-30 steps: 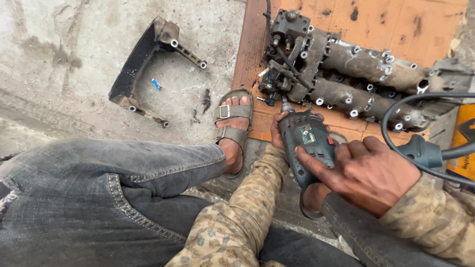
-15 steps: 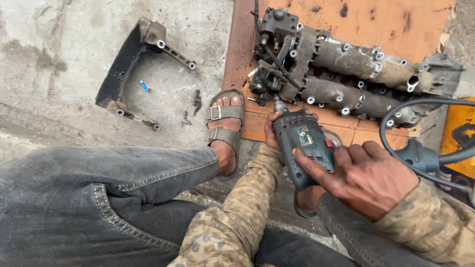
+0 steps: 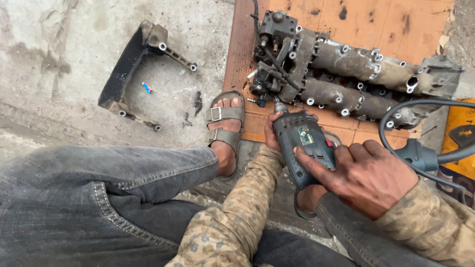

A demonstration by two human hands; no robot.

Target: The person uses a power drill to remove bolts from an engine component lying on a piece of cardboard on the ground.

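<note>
A dark green corded power drill [image 3: 303,143] points at the near end of a grimy metal engine manifold [image 3: 346,74] lying on an orange board [image 3: 391,20]. My right hand [image 3: 368,175] grips the drill's rear handle from above. Under the drill's front body sits my left hand [image 3: 270,132], fingers wrapped around it, mostly hidden by the tool. The drill's tip [image 3: 278,105] sits close to the manifold's lower left corner, where hoses and fittings bunch together; whether it touches is unclear.
A black metal bracket [image 3: 136,69] lies on the concrete floor to the left. My sandalled left foot [image 3: 225,131] rests at the board's edge. The drill's black cable [image 3: 425,158] loops at the right. Jeans-clad legs fill the foreground.
The view has shifted slightly, so the manifold and bracket sit a little lower in frame. Both hands keep the same hold on the drill near the manifold's end.
</note>
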